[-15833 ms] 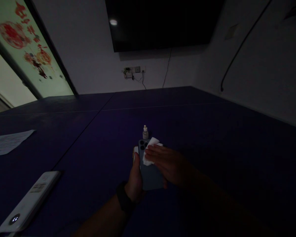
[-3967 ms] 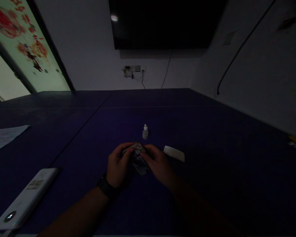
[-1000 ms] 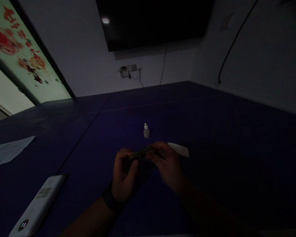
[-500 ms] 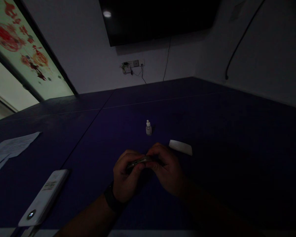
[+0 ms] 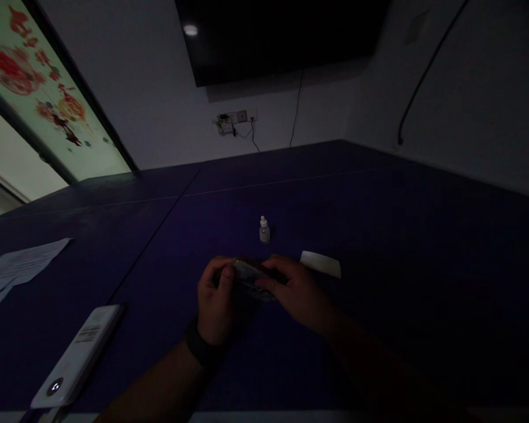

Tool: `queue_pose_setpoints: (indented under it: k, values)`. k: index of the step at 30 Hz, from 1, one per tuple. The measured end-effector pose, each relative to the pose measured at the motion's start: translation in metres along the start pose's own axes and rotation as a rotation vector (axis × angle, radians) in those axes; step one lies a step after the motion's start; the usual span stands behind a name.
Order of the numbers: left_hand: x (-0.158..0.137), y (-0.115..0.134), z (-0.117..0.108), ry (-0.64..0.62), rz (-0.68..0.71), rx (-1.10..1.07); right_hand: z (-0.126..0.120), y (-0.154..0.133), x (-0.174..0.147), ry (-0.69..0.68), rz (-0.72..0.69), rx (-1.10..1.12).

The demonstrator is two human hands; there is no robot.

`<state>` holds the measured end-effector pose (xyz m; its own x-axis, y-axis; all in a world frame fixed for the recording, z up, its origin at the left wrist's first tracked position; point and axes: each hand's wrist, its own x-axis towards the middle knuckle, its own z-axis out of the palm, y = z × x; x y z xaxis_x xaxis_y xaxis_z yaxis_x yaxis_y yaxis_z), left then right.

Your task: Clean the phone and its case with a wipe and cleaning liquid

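A phone point(image 5: 249, 276) is held between both hands, tilted so that one dim, patterned face shows. My left hand point(image 5: 215, 305) grips its left end, thumb on the near face and a dark band on the wrist. My right hand point(image 5: 297, 291) holds the other end, its thumb lying across that face. The fingers behind the phone are mostly hidden. Just beyond the hands stands a small clear dropper bottle point(image 5: 264, 235) with a white top. A curved white strip point(image 5: 321, 264) lies close to the right hand.
On the left of the dark blue table point(image 5: 167, 258) lies a white power bank point(image 5: 81, 349) with a lit display and a cable at its near end. Printed papers point(image 5: 22, 264) lie farther left. A wall socket strip point(image 5: 233, 120) and a dark screen point(image 5: 282, 35) are at the back.
The phone has turned from edge-on to showing a broad face. My left hand has shifted slightly left, its thumb higher up, and the right thumb has come onto the face.
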<state>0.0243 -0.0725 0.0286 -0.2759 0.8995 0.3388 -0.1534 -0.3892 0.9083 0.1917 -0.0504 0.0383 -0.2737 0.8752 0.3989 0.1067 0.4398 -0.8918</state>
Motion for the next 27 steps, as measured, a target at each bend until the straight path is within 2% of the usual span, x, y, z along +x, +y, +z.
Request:
queue_pose_setpoints:
  k: [4, 8, 12, 14, 17, 20, 22, 25, 27]
  values:
    - [0.001, 0.002, 0.001, -0.022, -0.053, -0.017, 0.001, 0.004, 0.002, -0.01, 0.058, 0.061]
    - [0.004, 0.003, 0.005, 0.02, -0.138, -0.115, -0.001, 0.009, 0.003, -0.038, 0.206, 0.167]
    - [0.014, 0.003, 0.007, 0.09, -0.214, -0.353, -0.007, 0.015, 0.007, 0.012, 0.282, 0.16]
    - [0.02, 0.0, 0.003, 0.094, -0.206, -0.395, -0.01, 0.018, 0.01, 0.073, 0.279, 0.196]
    - [0.027, -0.01, -0.007, 0.098, -0.051, -0.213, -0.012, 0.021, 0.013, 0.247, 0.221, 0.291]
    - [0.028, -0.017, -0.016, 0.044, 0.2, 0.209, -0.015, 0.021, 0.013, 0.386, 0.153, 0.256]
    - [0.025, -0.016, -0.015, -0.063, 0.377, 0.464, -0.017, 0.019, 0.011, 0.403, 0.127, 0.207]
    - [0.015, -0.007, -0.006, -0.254, 0.622, 0.717, -0.015, 0.014, 0.008, 0.343, 0.095, 0.141]
    - [0.009, 0.0, 0.002, -0.371, 0.666, 0.752, -0.011, 0.01, 0.006, 0.295, 0.049, 0.109]
